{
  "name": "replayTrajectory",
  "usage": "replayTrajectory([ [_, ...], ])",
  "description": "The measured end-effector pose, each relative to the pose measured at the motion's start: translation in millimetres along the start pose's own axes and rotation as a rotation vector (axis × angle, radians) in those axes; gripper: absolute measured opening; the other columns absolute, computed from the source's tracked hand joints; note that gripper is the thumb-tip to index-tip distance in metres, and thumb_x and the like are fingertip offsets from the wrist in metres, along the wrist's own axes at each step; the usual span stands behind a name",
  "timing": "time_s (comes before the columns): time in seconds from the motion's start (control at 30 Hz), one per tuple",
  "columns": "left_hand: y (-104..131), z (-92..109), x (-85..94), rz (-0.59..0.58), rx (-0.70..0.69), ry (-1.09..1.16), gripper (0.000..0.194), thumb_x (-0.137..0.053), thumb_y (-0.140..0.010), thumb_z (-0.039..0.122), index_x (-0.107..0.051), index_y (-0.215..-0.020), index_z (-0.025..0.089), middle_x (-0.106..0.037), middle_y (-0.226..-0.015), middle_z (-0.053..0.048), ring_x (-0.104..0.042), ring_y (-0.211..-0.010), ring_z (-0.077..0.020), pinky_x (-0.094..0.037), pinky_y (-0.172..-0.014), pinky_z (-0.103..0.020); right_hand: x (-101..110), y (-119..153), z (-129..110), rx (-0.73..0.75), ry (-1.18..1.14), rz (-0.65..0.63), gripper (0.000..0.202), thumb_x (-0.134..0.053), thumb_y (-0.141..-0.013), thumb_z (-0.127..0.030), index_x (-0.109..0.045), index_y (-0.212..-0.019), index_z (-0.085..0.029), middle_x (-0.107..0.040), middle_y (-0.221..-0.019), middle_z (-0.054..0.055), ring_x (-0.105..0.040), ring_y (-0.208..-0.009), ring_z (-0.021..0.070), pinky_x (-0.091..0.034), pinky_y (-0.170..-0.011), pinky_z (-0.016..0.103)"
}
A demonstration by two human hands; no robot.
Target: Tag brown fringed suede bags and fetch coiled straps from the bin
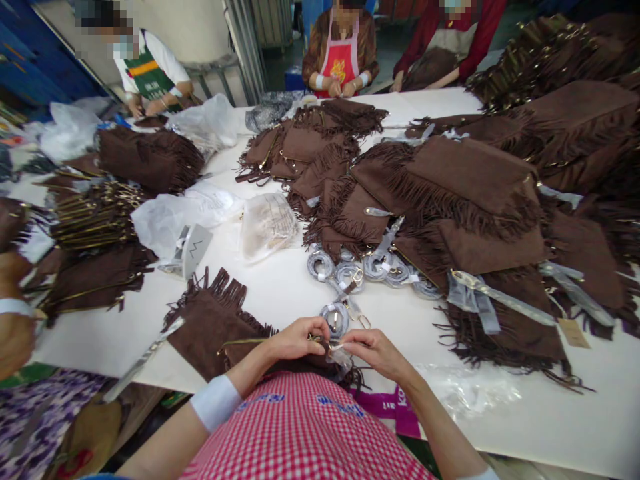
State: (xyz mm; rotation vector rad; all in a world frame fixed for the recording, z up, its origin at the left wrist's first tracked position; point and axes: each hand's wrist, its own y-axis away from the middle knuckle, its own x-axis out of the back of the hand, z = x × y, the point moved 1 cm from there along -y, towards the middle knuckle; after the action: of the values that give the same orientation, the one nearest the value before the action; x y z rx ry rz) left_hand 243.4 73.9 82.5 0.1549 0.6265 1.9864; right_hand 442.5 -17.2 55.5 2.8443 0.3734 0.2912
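Note:
A brown fringed bag (213,327) lies at the table's front edge, its near part against the checked apron. My left hand (303,338) pinches the bag's edge near its brass hardware, fingers closed. Close on its right, my right hand (370,350) has thumb and forefinger pressed on a thin whitish strip. Clear wrapping hangs between the two hands. Just beyond them sits a coiled strap (334,320) in clear plastic, with a metal clasp beside it.
Brown fringed bags (470,180) are heaped at centre and right, more at left. Several wrapped strap coils (320,265) lie mid-table. Plastic bags (269,225) and a white card (196,250) stand left of centre. People work across the table; another person's arm (15,313) reaches in at left.

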Motion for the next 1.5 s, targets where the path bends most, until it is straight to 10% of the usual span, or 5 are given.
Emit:
replayTrajectory([
  [0.83,-8.8,-9.9,6.7,0.0,-0.043,-0.039,0.023,-0.064,-0.065,0.012,-0.056,-0.086,0.015,-0.056,-0.073,0.005,-0.048,-0.066,-0.0104,-0.036,-0.063,-0.022,-21.9,-1.1,-25.5,-0.002,0.35,0.074,0.012,-0.058,-0.083,-0.027,-0.067,-0.078,-0.022,-0.063,-0.07,-0.001,-0.054,-0.066,0.0163,-0.033,-0.063,0.027],
  [1.23,-10.3,-21.3,-0.1,0.222,-0.478,-0.67,0.02,-0.053,-0.092,0.027,-0.072,-0.091,0.021,-0.063,-0.109,-0.01,-0.057,-0.102,-0.021,-0.041,-0.093,-0.033,-30.0,-11.5,4.2,-0.061,0.185,0.096,0.019,-0.053,-0.086,-0.031,-0.063,-0.074,-0.019,-0.058,-0.062,-0.004,-0.052,-0.06,0.0135,-0.038,-0.057,0.023],
  [1.5,0.6,3.0,0.4,0.369,-0.385,-0.259,0.02,-0.047,-0.094,0.027,-0.06,-0.082,0.017,-0.067,-0.096,-0.007,-0.06,-0.091,-0.0177,-0.044,-0.087,-0.03,-9.1,-3.9,-9.1,-0.1,0.187,0.056,0.013,-0.058,-0.082,-0.024,-0.063,-0.094,-0.022,-0.063,-0.068,-0.004,-0.056,-0.061,0.0149,-0.04,-0.059,0.024],
])
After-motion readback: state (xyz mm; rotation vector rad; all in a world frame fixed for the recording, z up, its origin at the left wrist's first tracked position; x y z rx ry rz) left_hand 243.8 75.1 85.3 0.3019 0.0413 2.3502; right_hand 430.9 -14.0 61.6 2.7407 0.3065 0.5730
